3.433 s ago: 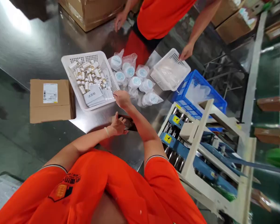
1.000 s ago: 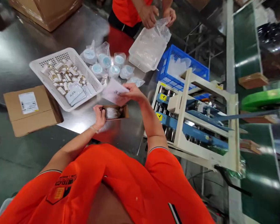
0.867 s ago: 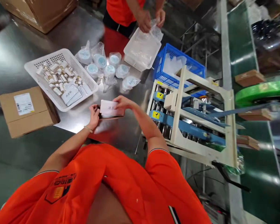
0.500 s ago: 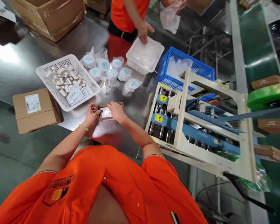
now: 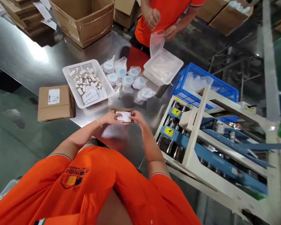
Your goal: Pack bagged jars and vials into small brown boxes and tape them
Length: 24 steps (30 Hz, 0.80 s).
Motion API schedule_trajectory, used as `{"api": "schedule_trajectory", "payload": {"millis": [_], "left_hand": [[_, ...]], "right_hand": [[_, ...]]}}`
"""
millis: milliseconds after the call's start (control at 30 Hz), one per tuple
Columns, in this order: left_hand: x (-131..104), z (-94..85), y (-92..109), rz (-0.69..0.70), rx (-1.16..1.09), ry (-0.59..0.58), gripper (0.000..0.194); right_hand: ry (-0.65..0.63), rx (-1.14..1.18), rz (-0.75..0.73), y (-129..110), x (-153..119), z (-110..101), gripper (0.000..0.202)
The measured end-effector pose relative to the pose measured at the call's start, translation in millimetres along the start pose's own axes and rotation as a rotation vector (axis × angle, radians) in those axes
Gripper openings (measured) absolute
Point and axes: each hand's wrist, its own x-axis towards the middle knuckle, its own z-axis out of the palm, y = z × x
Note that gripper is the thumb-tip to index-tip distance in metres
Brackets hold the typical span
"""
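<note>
A small open cardboard box (image 5: 128, 110) sits at the near edge of the metal table, with a printed white card (image 5: 123, 117) lying in its opening. My left hand (image 5: 110, 117) grips the box's left end, fingers reaching over onto the card. At the right end my right hand (image 5: 137, 117) is closed on the box, its fingertips by the card's edge. Beyond them stands a white basket (image 5: 71, 89) holding small white-labelled bottles (image 5: 85, 79) and several printed cards (image 5: 93, 95). Right of the basket lie several plastic-wrapped jars with pale blue lids (image 5: 127, 80).
Flattened cartons (image 5: 53, 109) are stacked left. A big cardboard box (image 5: 89, 29) stands behind. Across the table a co-worker (image 5: 166, 18) handles a clear bag above a white bin (image 5: 164, 67). A blue crate (image 5: 224, 90) and a roller machine (image 5: 189, 150) stand right.
My view has shifted, so the scene sits further right. My left hand has moved onto the box and card; my right hand has drawn back to its right end. The co-worker's hands now meet around a bag.
</note>
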Motion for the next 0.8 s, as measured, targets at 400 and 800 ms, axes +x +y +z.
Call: {"api": "schedule_trajectory", "payload": {"millis": [400, 800], "left_hand": [[-15.8, 34.5, 10.5, -0.106, 0.233, 0.286, 0.056], [8.4, 27.5, 2.4, 0.087, 0.490, 0.023, 0.109]], "right_hand": [[-0.039, 0.078, -0.240, -10.7, 34.4, -0.1, 0.101], [-0.057, 0.215, -0.239, 35.5, -8.4, 88.3, 0.120]]}}
